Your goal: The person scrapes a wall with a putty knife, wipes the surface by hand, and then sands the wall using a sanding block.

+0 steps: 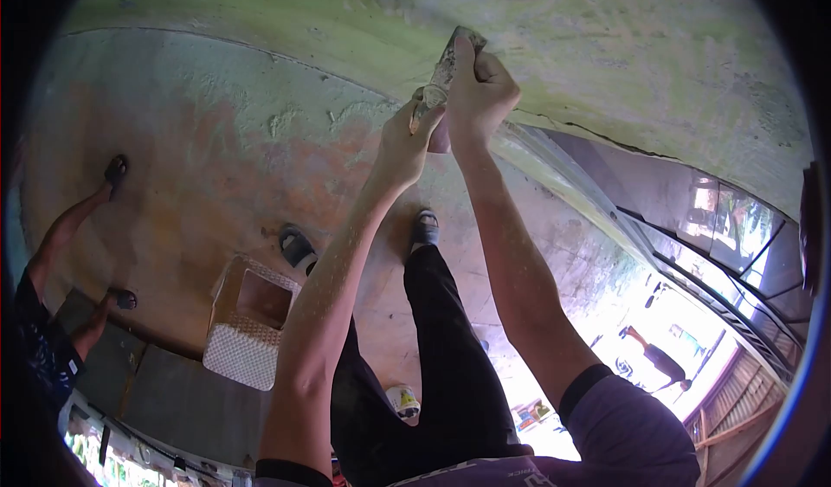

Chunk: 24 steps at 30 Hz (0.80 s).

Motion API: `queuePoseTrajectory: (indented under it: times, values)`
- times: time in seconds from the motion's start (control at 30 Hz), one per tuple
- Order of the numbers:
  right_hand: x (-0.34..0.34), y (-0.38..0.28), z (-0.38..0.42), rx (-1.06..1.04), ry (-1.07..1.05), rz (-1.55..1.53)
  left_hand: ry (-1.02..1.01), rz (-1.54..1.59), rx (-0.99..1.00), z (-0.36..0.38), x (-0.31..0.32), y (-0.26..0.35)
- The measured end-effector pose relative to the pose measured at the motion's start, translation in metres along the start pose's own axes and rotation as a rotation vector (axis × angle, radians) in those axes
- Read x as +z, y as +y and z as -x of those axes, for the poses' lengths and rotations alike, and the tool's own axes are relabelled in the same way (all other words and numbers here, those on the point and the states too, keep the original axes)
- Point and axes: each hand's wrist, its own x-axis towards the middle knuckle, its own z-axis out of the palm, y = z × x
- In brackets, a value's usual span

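My left hand (pixel 407 141) is closed around the lower part of a dusty, grey-brown scraper-like tool (pixel 443 73). The tool points up toward the green, patchy wall (pixel 363 11), and its far end is at or very near the surface. Higher up, my right hand (pixel 481 93) is also closed on it, with the thumb lying along its flat part. A round, pale piece (pixel 434 96) shows between the two hands; I cannot make out what it is. Below my fingers, a pinkish part (pixel 441 136) sticks out. The fingers partly hide the tool.
A box-like seat with a patterned cover (pixel 240 354) stands on the stained floor (pixel 199 201) at left. Another person's legs (pixel 65 236) are at far left. A small bucket (pixel 403 400) sits behind my legs. Right are glass panels (pixel 736 219) and a distant person (pixel 662 361).
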Motion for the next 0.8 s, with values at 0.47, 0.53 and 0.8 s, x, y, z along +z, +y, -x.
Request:
queuePoseTrajectory:
  times: [0.47, 0.53, 0.8]
  values:
    - [-0.043, -0.109, -0.014, -0.093, 0.036, -0.1, 0.105, -0.107, 0.155, 0.015, 0.01, 0.117]
    - [-0.048, -0.118, -0.015, -0.117, 0.018, -0.097, 0.104, -0.08, 0.161, 0.011, 0.014, 0.118]
    - [-0.091, -0.149, -0.027, -0.125, -0.018, -0.153, 0.107, -0.154, 0.151, 0.034, 0.037, 0.175]
